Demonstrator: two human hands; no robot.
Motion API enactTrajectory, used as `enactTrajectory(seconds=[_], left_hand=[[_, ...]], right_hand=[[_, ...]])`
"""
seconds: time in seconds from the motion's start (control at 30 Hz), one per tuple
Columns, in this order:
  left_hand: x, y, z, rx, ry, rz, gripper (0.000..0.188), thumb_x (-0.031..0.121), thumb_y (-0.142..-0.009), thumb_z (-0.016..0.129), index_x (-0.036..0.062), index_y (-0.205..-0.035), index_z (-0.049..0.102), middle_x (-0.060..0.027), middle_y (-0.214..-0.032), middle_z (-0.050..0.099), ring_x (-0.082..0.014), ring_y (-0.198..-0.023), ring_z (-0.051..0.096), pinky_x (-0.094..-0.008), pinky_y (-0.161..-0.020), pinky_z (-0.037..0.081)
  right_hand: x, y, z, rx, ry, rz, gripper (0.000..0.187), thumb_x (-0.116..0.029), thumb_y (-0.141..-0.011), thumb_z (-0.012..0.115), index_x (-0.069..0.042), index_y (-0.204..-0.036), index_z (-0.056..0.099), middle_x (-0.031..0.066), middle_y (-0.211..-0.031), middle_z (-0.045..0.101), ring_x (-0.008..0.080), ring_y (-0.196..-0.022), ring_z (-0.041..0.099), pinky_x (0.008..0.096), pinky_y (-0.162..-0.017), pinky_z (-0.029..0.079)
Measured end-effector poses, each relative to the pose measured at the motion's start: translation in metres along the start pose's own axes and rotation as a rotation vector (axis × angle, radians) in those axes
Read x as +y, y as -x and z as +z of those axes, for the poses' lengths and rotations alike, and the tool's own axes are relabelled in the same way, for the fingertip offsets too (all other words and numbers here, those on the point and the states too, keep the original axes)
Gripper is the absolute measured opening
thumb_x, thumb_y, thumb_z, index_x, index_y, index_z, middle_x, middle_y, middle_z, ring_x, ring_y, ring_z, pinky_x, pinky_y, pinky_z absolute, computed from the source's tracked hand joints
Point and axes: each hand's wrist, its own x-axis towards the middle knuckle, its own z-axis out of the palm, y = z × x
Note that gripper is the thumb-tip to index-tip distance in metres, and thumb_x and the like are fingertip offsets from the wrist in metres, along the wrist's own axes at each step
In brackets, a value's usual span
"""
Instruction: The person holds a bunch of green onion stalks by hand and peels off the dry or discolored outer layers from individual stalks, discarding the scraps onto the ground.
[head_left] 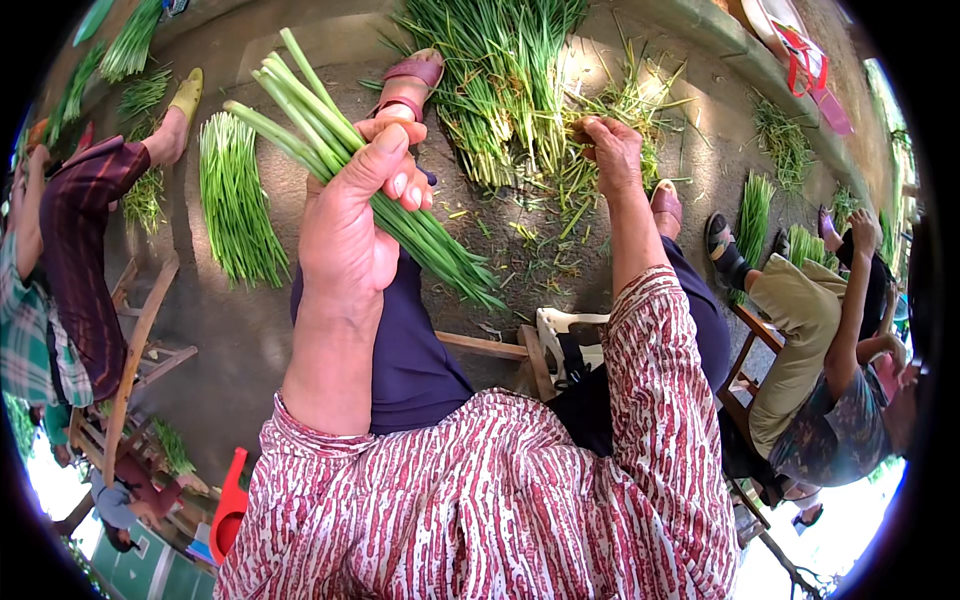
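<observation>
My left hand (355, 215) is wrapped round a bunch of garlic chives (435, 245). Their pale, thick ends point up and to the left, and the green tips hang down to the right. Further right, my right hand (612, 152) is held with its fingers pinched together, over the yellowish leaf scraps. What it holds, if anything, is too small to make out. Beyond both hands, a large heap of chives (500, 75) lies on the ground, roots and dry leaves toward me. A neat bundle of chives (232, 195) lies to the left.
Loose trimmings (650, 95) litter the ground around my sandalled feet. On the left a person (85, 230) sits by a wooden chair (135, 360); another person (820, 340) sits at right near more chive bundles (755, 215). A red sandal (800, 60) lies on the kerb.
</observation>
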Motion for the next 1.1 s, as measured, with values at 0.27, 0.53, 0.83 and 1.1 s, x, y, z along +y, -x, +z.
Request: enactTrajectory(seconds=[0.27, 0.53, 0.83, 1.1], left_hand=[[-0.003, -0.005, -0.004, 0.081, 0.019, -0.009, 0.014, 0.013, -0.083, 0.069, 0.0023, -0.089, 0.063, -0.0018, -0.067, 0.056, -0.0102, -0.054, 0.051, -0.0251, -0.052, 0.045], [-0.003, -0.005, -0.009, 0.059, 0.010, -0.024, 0.014, 0.013, -0.082, 0.070, 0.0026, -0.088, 0.063, -0.0016, -0.066, 0.056, -0.0102, -0.052, 0.051, -0.0244, -0.050, 0.044], [0.003, 0.006, 0.001, 0.086, 0.007, -0.010, 0.015, 0.011, -0.084, 0.067, -0.0004, -0.092, 0.062, -0.0018, -0.066, 0.055, -0.0098, -0.055, 0.050, -0.0243, -0.054, 0.045], [0.008, 0.016, 0.007, 0.028, -0.066, -0.023, 0.021, 0.014, -0.087, 0.062, -0.0051, -0.094, 0.059, -0.0005, -0.061, 0.050, -0.0104, -0.055, 0.049, -0.0265, -0.058, 0.042]], right_hand=[[-0.034, 0.026, 0.000, -0.038, -0.285, 0.057, 0.018, -0.024, -0.084, 0.065, -0.006, -0.087, 0.068, 0.0031, -0.082, 0.069, 0.0100, -0.072, 0.063, 0.0227, -0.060, 0.045], [0.008, 0.079, 0.026, -0.610, 1.156, -0.155, 0.031, -0.017, -0.080, 0.065, -0.011, -0.110, 0.066, 0.0096, -0.127, 0.052, 0.0261, -0.114, 0.052, 0.0385, -0.101, 0.041], [0.068, 0.058, 0.031, -0.356, 0.992, 0.216, 0.023, -0.023, -0.082, 0.056, -0.015, -0.097, 0.072, 0.0138, -0.101, 0.067, 0.0294, -0.093, 0.065, 0.0397, -0.087, 0.049], [0.111, -0.003, 0.016, 0.057, 0.703, 0.141, 0.029, -0.015, -0.075, 0.051, -0.009, -0.096, 0.071, 0.0178, -0.096, 0.067, 0.0335, -0.090, 0.063, 0.0390, -0.083, 0.049]])
